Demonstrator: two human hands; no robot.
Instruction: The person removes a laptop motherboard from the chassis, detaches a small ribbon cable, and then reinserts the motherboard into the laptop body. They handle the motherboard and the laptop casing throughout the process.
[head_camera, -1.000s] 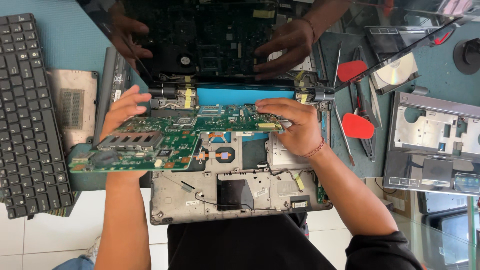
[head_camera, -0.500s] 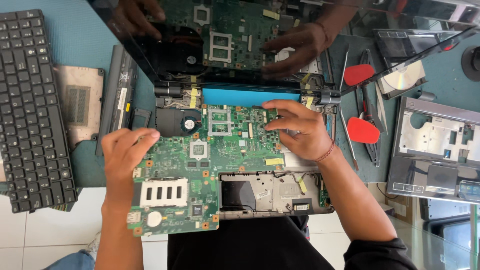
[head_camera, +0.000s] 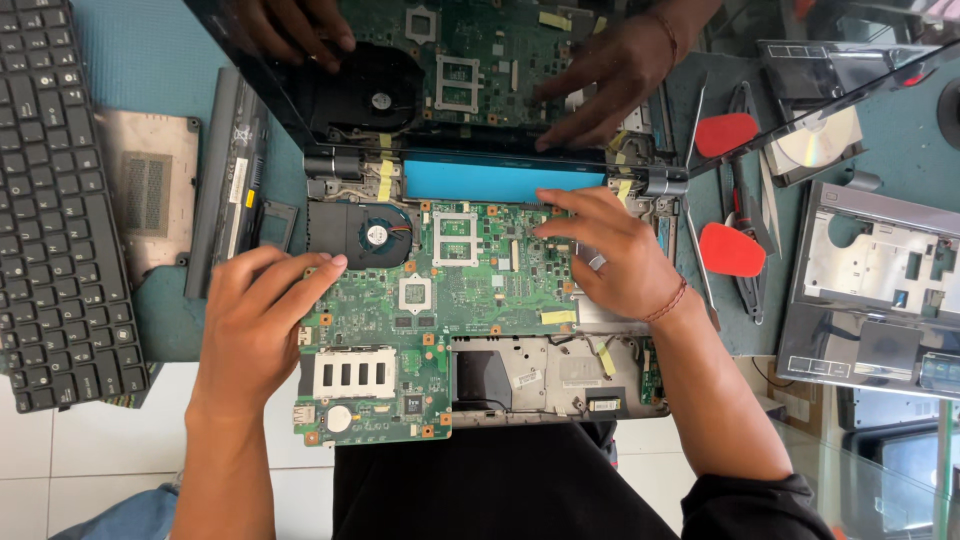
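Green circuit board (head_camera: 440, 290) lies flat in the open laptop base (head_camera: 560, 375), fan (head_camera: 372, 235) at its upper left, just below the blue hinge strip (head_camera: 490, 180). Left hand (head_camera: 258, 320) rests open on the board's left edge, fingers spread flat, likely to steady that side. Right hand (head_camera: 610, 255) is on the board's right edge with fingers curled and tips pressing down near the strip, gripping nothing I can make out. The dark screen (head_camera: 480, 70) above the board mirrors both hands. Left of the board: battery (head_camera: 228, 185), cover plate (head_camera: 145, 190), keyboard (head_camera: 55, 200), set aside on the bench (head_camera: 140, 50). Right of it: red-handled tools (head_camera: 730, 190), disc drive (head_camera: 815, 140), within reach
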